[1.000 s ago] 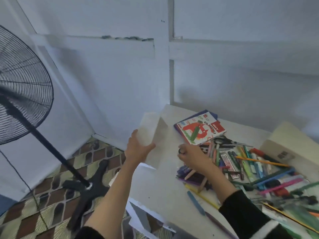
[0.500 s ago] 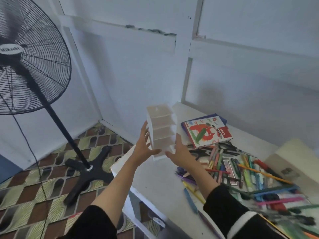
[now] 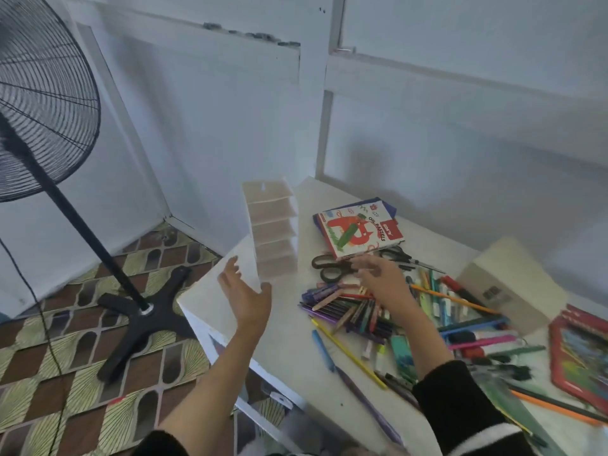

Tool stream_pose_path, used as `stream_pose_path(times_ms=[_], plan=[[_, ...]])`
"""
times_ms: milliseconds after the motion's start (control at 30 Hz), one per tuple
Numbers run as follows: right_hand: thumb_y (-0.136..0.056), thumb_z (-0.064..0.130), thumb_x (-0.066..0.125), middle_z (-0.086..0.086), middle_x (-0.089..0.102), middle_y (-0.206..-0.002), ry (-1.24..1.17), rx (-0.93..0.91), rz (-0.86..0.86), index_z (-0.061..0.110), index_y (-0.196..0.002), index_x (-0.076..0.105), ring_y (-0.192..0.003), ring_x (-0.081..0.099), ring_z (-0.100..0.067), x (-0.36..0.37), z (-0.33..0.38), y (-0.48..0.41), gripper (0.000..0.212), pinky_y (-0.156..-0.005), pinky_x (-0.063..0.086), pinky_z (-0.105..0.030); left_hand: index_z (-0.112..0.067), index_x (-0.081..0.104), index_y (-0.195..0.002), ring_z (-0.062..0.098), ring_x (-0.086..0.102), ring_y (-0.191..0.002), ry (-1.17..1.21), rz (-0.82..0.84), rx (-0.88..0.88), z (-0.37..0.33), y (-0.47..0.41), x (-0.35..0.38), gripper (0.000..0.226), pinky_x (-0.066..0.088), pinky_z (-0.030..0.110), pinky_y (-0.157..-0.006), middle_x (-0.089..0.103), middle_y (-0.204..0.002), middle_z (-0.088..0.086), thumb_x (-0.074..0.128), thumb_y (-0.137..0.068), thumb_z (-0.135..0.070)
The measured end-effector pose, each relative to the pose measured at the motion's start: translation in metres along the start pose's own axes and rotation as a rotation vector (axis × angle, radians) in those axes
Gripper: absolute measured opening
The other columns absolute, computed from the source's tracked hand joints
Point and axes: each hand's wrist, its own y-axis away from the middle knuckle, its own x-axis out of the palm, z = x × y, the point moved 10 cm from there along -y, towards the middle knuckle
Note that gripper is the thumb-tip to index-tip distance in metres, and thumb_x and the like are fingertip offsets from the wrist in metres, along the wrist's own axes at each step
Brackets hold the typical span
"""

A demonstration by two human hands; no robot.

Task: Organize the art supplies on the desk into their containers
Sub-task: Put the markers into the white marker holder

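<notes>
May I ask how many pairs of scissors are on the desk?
2. One pair lies left of the right hand, another pair behind it beside the pastel box; the pen pile may hide others.

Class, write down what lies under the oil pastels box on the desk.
Under the oil pastels box a dark blue flat thing pokes out at its far corner. The box covers the rest, so book or folder cannot be told.
</notes>
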Motion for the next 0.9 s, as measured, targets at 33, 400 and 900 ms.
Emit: stream_pose_path(times_ms=[33,400,900], plan=[[-0.091,0.006,0.053,0.011,0.064,-0.095,0.003,0.011,-0.038,0.022,-0.105,0.066,-0.09,0.06,-0.008,-0.013,-0.007,0.005,0.025,-0.075,0.049,-0.019,-0.009,0.036,-0.133,0.026,0.045,-0.109,-0.023,-0.034,0.02,0.0,0.012,0.0,0.066,0.041,0.031,-0.089,0.036,-0.127,0.015,0.067,-0.076,0.006],[-0.086,0.006,0.064,0.005,0.068,-0.084,0.097,0.046,-0.102,0.027,-0.085,0.067,-0.078,0.062,-0.009,-0.081,-0.065,0.061,0.021,-0.065,0.045,-0.015,-0.005,0.062,-0.091,0.019,0.047,-0.088,-0.136,0.251,0.501,-0.05,0.083,0.085,0.029,0.04,0.012,-0.074,0.049,-0.094,0.004,0.058,-0.07,0.015],[-0.089,0.022,0.06,0.007,0.039,-0.094,0.758,-0.277,0.34,0.043,-0.105,0.066,-0.088,0.031,-0.01,0.013,-0.054,0.09,0.027,-0.079,0.032,-0.028,-0.027,0.069,-0.111,0.024,0.038,-0.119,-0.827,0.641,0.591,-0.075,0.064,0.176,0.024,0.035,0.044,-0.095,0.049,-0.113,0.003,0.057,-0.09,-0.031]])
